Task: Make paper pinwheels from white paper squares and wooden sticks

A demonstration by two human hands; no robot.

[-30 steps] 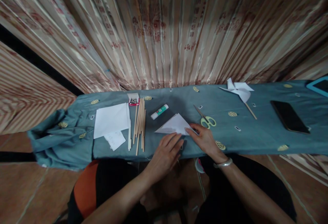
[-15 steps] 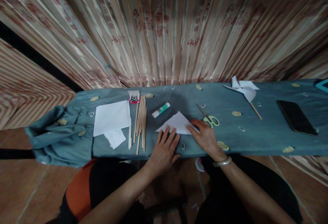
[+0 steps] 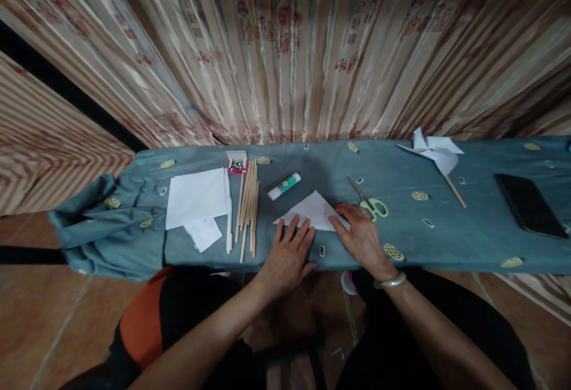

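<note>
Single head-worn view, looking forward and down from above the wearer's legs (image 3: pixel 191 307) at the near edge of the table (image 3: pixel 473 244). The left hand (image 3: pixel 285 262) and right hand (image 3: pixel 360 238) lie whole at middle range; the wide field includes the table's left end and crops the right, with the curtain (image 3: pixel 294 81) rising beyond the far edge.

The cloth (image 3: pixel 446 247) is displaying yellow oval motifs on blue-green; the curtain (image 3: pixel 285 93), reddish prints on beige. The folded paper (image 3: pixel 314 208) is showing plain white — the scissors handles (image 3: pixel 367 204) are showing pale green — the phone (image 3: pixel 530 205), black.
</note>
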